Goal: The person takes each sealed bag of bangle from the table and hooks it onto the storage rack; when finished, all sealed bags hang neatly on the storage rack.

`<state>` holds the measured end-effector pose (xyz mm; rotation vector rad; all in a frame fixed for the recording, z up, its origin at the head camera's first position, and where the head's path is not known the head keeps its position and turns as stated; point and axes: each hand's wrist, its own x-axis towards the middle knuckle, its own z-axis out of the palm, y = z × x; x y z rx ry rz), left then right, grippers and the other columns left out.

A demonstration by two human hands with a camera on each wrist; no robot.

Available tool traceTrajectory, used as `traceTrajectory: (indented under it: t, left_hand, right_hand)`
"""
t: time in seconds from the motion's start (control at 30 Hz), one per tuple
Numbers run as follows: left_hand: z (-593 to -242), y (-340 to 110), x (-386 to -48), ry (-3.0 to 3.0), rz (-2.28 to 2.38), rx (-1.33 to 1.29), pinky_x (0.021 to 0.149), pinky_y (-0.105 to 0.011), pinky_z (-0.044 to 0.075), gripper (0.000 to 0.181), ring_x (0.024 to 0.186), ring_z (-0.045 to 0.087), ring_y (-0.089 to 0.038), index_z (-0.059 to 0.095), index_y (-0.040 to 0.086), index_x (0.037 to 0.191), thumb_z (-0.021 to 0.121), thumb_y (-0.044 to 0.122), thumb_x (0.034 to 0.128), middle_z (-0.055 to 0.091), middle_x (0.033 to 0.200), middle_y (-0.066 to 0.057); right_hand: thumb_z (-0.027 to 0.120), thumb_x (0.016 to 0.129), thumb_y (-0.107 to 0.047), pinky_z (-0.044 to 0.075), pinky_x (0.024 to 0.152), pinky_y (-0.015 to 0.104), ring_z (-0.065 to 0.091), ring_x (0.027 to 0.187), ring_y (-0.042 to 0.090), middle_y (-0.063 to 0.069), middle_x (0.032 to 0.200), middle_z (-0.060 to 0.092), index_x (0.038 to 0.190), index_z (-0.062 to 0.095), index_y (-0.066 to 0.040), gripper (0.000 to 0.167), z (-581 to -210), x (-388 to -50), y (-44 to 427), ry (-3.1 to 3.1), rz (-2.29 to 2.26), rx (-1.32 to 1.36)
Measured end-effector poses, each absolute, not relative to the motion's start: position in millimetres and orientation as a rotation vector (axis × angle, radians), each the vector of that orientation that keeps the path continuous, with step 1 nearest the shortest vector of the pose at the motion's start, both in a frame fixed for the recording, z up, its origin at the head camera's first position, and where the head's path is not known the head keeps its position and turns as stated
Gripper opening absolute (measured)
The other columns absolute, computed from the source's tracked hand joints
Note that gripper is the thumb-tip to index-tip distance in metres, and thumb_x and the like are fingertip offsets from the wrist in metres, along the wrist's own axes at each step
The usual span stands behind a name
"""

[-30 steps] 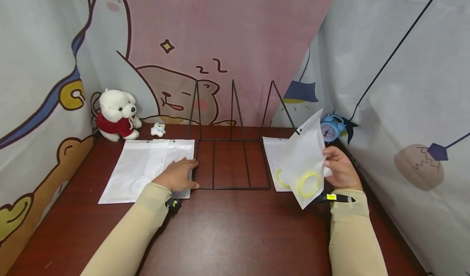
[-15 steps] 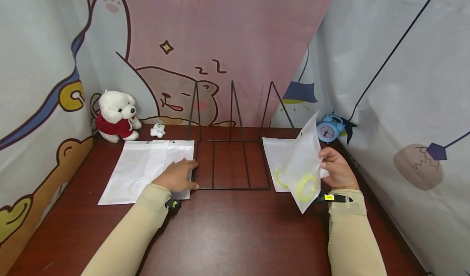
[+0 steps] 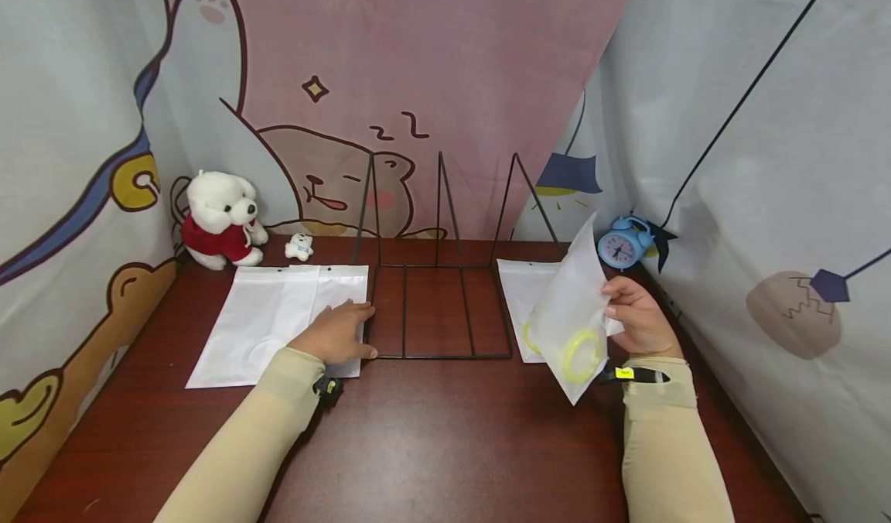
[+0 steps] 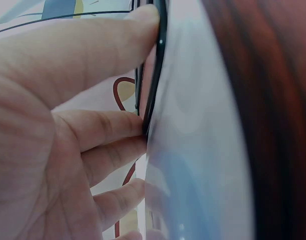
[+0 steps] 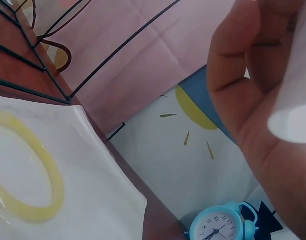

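Note:
My right hand [image 3: 640, 322] pinches the side edge of a white pouch [image 3: 567, 291], which hangs tilted. A yellow ring [image 3: 583, 335] shows through its lower part. Beneath it, partly hidden, another white pouch [image 3: 517, 283] lies on the table; the right wrist view shows a yellow ring [image 5: 57, 185] in a lying pouch [image 5: 107, 200]. With thumb and fingers spread, my left hand [image 3: 330, 333] touches the left side of a black wire rack [image 3: 438, 357]. White pouches [image 3: 230, 322] lie under and beside that hand. In the left wrist view, its fingertips meet the black wire [image 4: 155, 85].
A white plush dog in red [image 3: 223, 213] and a small white bear figure [image 3: 299, 246] sit at the back left. The blue alarm clock [image 3: 622, 246] stands behind my right hand. Upright wire dividers rise from the rack's back, before the printed curtain [image 3: 487, 66].
My right hand has drawn the held pouch slightly left and down, and the pouch has turned a little, showing more of the clock. The left hand and rack stay put.

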<state>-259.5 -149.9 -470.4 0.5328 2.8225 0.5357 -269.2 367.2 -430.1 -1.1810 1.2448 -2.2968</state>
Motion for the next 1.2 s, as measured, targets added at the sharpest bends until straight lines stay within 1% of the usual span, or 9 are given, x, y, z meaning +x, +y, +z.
traceTrajectory:
  t: [0.17, 0.33, 0.47, 0.67, 0.77, 0.87, 1.03, 1.1, 1.2]
  left_hand:
    - [-470, -150, -259, 2.823, 0.538, 0.541, 0.124, -0.071, 0.019, 0.085, 0.156, 0.030, -0.047, 0.048, -0.002, 0.155, 0.085, 0.034, 0.0880, 0.043, 0.164, -0.020]
    - [-469, -150, -259, 2.823, 0.541, 0.544, 0.124, -0.071, 0.019, 0.085, 0.156, 0.030, -0.047, 0.049, -0.003, 0.155, 0.085, 0.034, 0.0878, 0.043, 0.164, -0.021]
    - [-469, -150, -259, 2.825, 0.541, 0.544, 0.124, -0.071, 0.019, 0.085, 0.156, 0.030, -0.047, 0.049, -0.003, 0.155, 0.085, 0.034, 0.0877, 0.044, 0.164, -0.020]
    - [-471, -150, -260, 2.826, 0.541, 0.538, 0.125, -0.071, 0.018, 0.085, 0.157, 0.029, -0.046, 0.049, -0.002, 0.155, 0.085, 0.034, 0.0875, 0.043, 0.165, -0.020]
    - [-471, -150, -260, 2.826, 0.543, 0.534, 0.125, -0.071, 0.018, 0.085, 0.157, 0.029, -0.046, 0.049, -0.002, 0.155, 0.085, 0.034, 0.0874, 0.043, 0.165, -0.020]
    - [-471, -150, -260, 2.825, 0.546, 0.530, 0.125, -0.071, 0.018, 0.084, 0.157, 0.029, -0.046, 0.049, -0.002, 0.155, 0.085, 0.033, 0.0876, 0.043, 0.164, -0.020]
    - [-472, -150, -260, 2.826, 0.544, 0.534, 0.125, -0.071, 0.018, 0.085, 0.157, 0.029, -0.046, 0.049, -0.003, 0.155, 0.085, 0.033, 0.0877, 0.043, 0.165, -0.020]
    - [-472, -150, -260, 2.827, 0.542, 0.534, 0.125, -0.071, 0.018, 0.085, 0.157, 0.029, -0.046, 0.048, -0.003, 0.155, 0.085, 0.034, 0.0877, 0.043, 0.165, -0.020]
    - [-472, -150, -261, 2.826, 0.539, 0.530, 0.125, -0.071, 0.018, 0.085, 0.157, 0.029, -0.046, 0.048, -0.002, 0.155, 0.085, 0.034, 0.0881, 0.043, 0.165, -0.020]
  right_hand:
    - [0.034, 0.101, 0.023, 0.062, 0.092, 0.032, 0.074, 0.110, 0.023, 0.014, 0.125, 0.074, 0.124, 0.068, 0.002, 0.046, -428, -268, 368, 1.275, -2.305, -1.143]
    - [0.035, 0.102, 0.021, 0.062, 0.092, 0.033, 0.074, 0.110, 0.024, 0.014, 0.125, 0.073, 0.126, 0.067, 0.002, 0.044, -426, -268, 367, 1.289, -2.280, -1.148]
    - [0.035, 0.102, 0.021, 0.063, 0.091, 0.034, 0.075, 0.108, 0.023, 0.013, 0.125, 0.074, 0.127, 0.067, 0.000, 0.046, -426, -267, 366, 1.341, -2.286, -1.120]
    - [0.034, 0.101, 0.023, 0.064, 0.084, 0.032, 0.077, 0.100, 0.020, 0.010, 0.116, 0.077, 0.127, 0.071, -0.004, 0.052, -428, -266, 361, 1.512, -2.331, -1.003]
    - [0.036, 0.101, 0.024, 0.064, 0.082, 0.031, 0.077, 0.097, 0.018, 0.008, 0.112, 0.077, 0.126, 0.072, -0.005, 0.053, -428, -266, 357, 1.604, -2.361, -0.932]
    - [0.041, 0.101, 0.023, 0.064, 0.081, 0.028, 0.076, 0.097, 0.016, 0.006, 0.112, 0.075, 0.125, 0.073, -0.005, 0.049, -428, -267, 353, 1.726, -2.364, -0.860]
    - [0.056, 0.101, 0.014, 0.061, 0.076, 0.021, 0.068, 0.097, 0.012, -0.001, 0.113, 0.073, 0.123, 0.077, -0.009, 0.038, -430, -266, 350, 2.101, -2.252, -0.674]
    - [0.059, 0.101, 0.011, 0.057, 0.074, 0.019, 0.064, 0.098, 0.012, -0.003, 0.111, 0.072, 0.121, 0.079, -0.009, 0.035, -430, -266, 349, 2.218, -2.188, -0.600]
    - [0.060, 0.100, 0.011, 0.054, 0.076, 0.020, 0.058, 0.103, 0.014, -0.004, 0.111, 0.071, 0.120, 0.080, -0.007, 0.033, -431, -266, 350, 2.280, -2.124, -0.564]
